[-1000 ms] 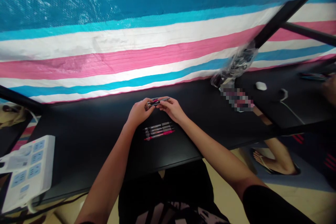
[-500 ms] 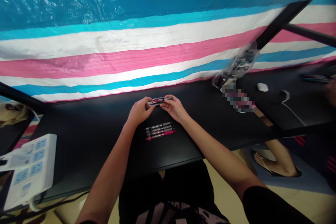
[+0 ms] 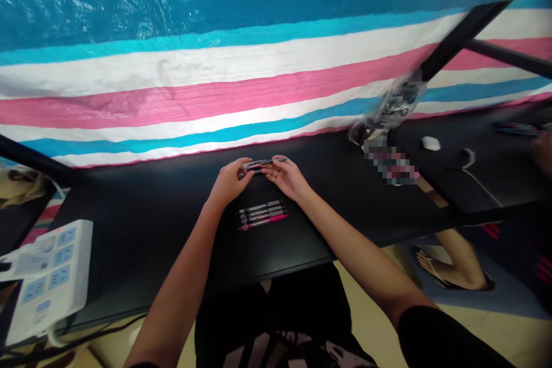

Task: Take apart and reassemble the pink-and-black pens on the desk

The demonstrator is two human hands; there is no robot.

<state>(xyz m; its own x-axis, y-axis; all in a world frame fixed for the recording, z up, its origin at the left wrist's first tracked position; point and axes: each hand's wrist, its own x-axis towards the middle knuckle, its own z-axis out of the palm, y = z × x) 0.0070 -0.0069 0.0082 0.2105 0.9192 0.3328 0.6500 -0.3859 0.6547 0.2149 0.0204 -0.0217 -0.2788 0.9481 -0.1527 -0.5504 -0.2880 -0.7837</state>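
Head view: mid-frame, the left hand [image 3: 232, 179] pinches a bunch of pens [image 3: 257, 165] at their left ends, the right hand [image 3: 288, 177] at their right; below, a pen row [image 3: 261, 215] lies on the desk [image 3: 150, 224]. Any lettering is too small to read.

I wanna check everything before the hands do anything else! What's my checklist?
1. Left hand gripping the held pens: ok.
2. Right hand at their other end: ok, its fingers are on them.
3. One hand free: not ok, both are busy.
4. Row of pens lying side by side on the desk: ok, pink-gripped pen nearest the person.
5. Exact count of held pens: cannot tell, fingers cover parts.
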